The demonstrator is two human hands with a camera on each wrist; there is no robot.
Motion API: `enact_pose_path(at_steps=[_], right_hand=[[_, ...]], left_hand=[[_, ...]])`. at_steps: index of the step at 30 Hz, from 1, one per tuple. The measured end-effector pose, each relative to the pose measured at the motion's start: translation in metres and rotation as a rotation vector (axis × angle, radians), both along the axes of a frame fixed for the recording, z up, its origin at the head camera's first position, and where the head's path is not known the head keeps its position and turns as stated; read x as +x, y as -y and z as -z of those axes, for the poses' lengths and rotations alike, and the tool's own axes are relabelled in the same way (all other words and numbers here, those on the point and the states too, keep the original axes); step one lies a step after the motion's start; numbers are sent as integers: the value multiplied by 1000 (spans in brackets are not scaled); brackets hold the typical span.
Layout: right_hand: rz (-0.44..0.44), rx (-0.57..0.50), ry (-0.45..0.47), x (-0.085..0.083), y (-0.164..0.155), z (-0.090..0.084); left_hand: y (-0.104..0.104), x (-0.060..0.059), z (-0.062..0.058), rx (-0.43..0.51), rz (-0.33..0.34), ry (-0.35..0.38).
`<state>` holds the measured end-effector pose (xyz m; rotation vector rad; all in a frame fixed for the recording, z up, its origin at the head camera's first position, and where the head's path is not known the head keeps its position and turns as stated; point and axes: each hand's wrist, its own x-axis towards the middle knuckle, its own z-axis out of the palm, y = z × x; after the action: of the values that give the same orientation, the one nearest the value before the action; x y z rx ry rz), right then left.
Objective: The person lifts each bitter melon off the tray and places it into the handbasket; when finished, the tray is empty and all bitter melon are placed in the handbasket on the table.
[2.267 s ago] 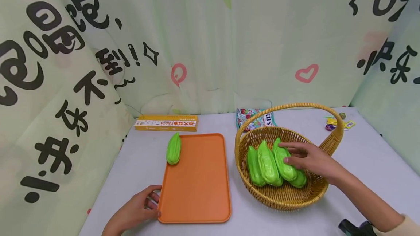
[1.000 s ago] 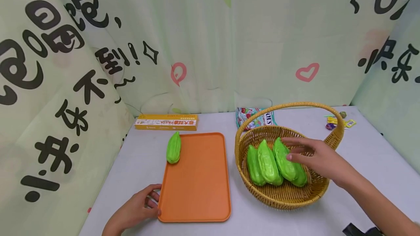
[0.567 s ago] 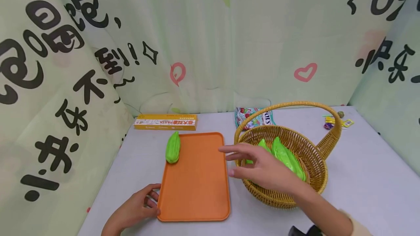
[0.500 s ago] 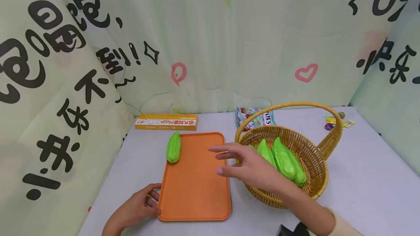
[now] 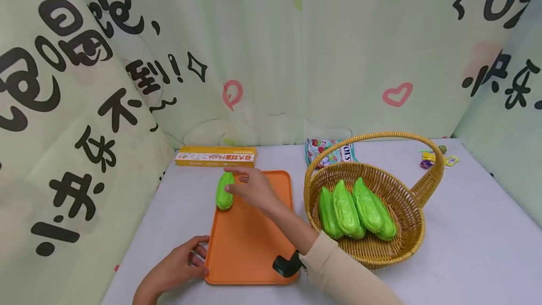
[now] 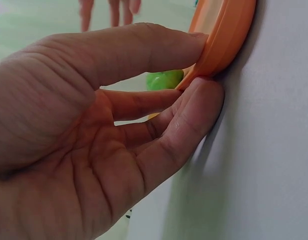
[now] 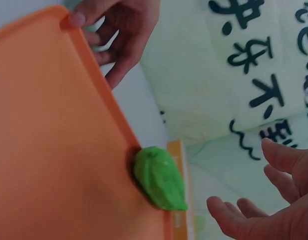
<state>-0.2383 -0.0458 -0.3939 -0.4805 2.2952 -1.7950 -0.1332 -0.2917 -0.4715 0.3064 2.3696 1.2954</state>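
Observation:
A green ridged gourd (image 5: 224, 192) lies on the far left rim of the orange tray (image 5: 254, 239). My right hand (image 5: 234, 180) hovers just over it with fingers spread. In the right wrist view the gourd (image 7: 159, 177) sits apart from my right hand (image 7: 253, 195), whose fingertips (image 7: 219, 206) hold nothing. My left hand (image 5: 198, 259) pinches the tray's near left corner. The left wrist view shows the left hand (image 6: 203, 67) with one finger above and the thumb beside the tray's rim (image 6: 228, 30). Several more green gourds (image 5: 347, 208) lie in the wicker basket (image 5: 406, 244).
A yellow pasta box (image 5: 215, 157) lies just behind the tray. A snack bag (image 5: 334, 152) sits behind the basket and small candies (image 5: 436, 158) lie at the far right. Printed curtains close the table on three sides. The basket's handle (image 5: 381, 136) arches over it.
My right hand left the gourds in the basket empty and swept left across the tray to the single gourd on its rim. The left hand stayed on the tray's corner.

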Motion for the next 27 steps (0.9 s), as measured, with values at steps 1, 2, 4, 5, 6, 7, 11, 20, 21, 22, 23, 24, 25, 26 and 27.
enact_pose_path(at_steps=[1, 2, 4, 5, 6, 7, 11, 20, 21, 22, 23, 24, 25, 26, 27], right_hand=[[12, 6, 5, -5, 5, 3], [24, 12, 8, -10, 9, 5], [49, 34, 4, -20, 16, 11], [58, 43, 0, -25, 19, 15], [64, 53, -2, -28, 22, 18], [68, 62, 1, -32, 24, 22], [73, 104, -11, -42, 30, 39], [44, 224, -46, -56, 43, 65], [43, 236, -48, -56, 45, 66], [44, 246, -50, -56, 46, 67], [47, 249, -49, -56, 48, 68], [50, 249, -45, -56, 49, 68], [54, 250, -46, -56, 50, 68], [55, 251, -44, -56, 51, 68], [56, 251, -44, -56, 52, 68]], left_hand=[[0, 0, 0, -2, 0, -4], [0, 0, 0, -5, -1, -7], [1, -1, 0, -9, -1, -15], [1, -1, 0, -7, -3, -16], [2, -1, 0, -8, -2, -15], [2, -1, 0, -8, 1, -16], [4, 0, 2, 6, 9, -6], [2, 0, 0, -6, -1, -9], [2, 0, 0, -5, -2, -4], [2, 0, 0, -2, -4, 1], [1, 0, 0, 1, -5, 7], [1, 0, 0, 1, -7, 11], [1, 0, 0, -1, -8, 14], [0, 0, 0, -2, -10, 17], [0, -1, 0, -1, -11, 16]])
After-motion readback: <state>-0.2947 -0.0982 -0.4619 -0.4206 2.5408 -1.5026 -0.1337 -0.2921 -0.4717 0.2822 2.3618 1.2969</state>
